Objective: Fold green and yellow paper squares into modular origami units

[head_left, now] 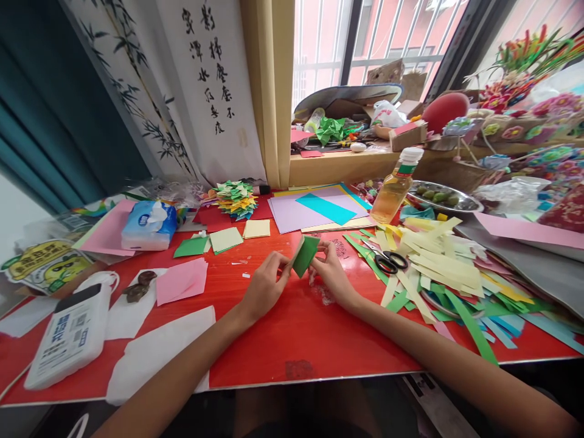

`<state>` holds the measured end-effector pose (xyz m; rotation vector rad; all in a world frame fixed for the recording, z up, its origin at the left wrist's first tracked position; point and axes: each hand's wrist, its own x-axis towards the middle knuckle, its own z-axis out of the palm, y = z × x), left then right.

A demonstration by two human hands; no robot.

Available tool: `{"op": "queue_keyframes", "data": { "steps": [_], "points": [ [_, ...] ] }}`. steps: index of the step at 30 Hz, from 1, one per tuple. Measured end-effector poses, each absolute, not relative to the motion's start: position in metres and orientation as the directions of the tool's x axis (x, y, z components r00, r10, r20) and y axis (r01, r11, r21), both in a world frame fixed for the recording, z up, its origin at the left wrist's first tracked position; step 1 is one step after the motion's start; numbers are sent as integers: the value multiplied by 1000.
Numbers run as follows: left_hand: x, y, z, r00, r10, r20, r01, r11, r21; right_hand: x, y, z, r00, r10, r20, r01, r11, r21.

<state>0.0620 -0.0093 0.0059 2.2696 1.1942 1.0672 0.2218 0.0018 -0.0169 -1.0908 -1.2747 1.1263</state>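
Note:
Both my hands hold a small folded green paper [305,258] tilted above the middle of the red table; a pale layer shows along its left edge. My left hand [267,286] pinches its lower left side between thumb and fingers. At its right edge, the fingers of my right hand [332,271] are closed on the sheet. Cream paper squares [227,239] and a green square [191,246] lie beyond my left hand. Pink square sheets [181,281] rest farther left. To the right of my right hand are black-handled scissors [387,261].
Cut paper strips [447,261] heap over the table's right side. A bottle [396,188] of amber liquid stands behind them, beside a metal dish [460,204]. Purple sheets [287,214] lie at the back. A tissue pack [149,225] and white power bank-like box [68,340] are left.

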Motion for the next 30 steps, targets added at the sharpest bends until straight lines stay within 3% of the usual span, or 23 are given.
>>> {"op": "queue_keyframes", "data": {
  "steps": [4, 10, 17, 22, 27, 30],
  "points": [
    [60, -5, 4, 403, 836, 374, 537, -546, 643, 226, 7, -16, -86, 983, 159, 166, 172, -971],
    [57, 1, -1, 410, 864, 292, 696, -503, 512, 226, 8, -17, -85, 940, 331, 484, 329, -811],
    [59, -1, -3, 509, 820, 263, 653, -566, 502, 224, 2, -17, -196, 927, 321, 570, 373, -732],
    [57, 2, -6, 528, 814, 242, 707, -579, 407, 224, 0, -15, -255, 913, 317, 648, 405, -645],
    [53, 3, 0, 513, 749, 420, 728, -639, 250, 223, -1, -15, -298, 898, 324, 675, 438, -594],
    [50, 2, 3, 561, 665, 493, 724, -683, 97, 223, -3, -14, -306, 893, 329, 663, 448, -599]
  ]
}}
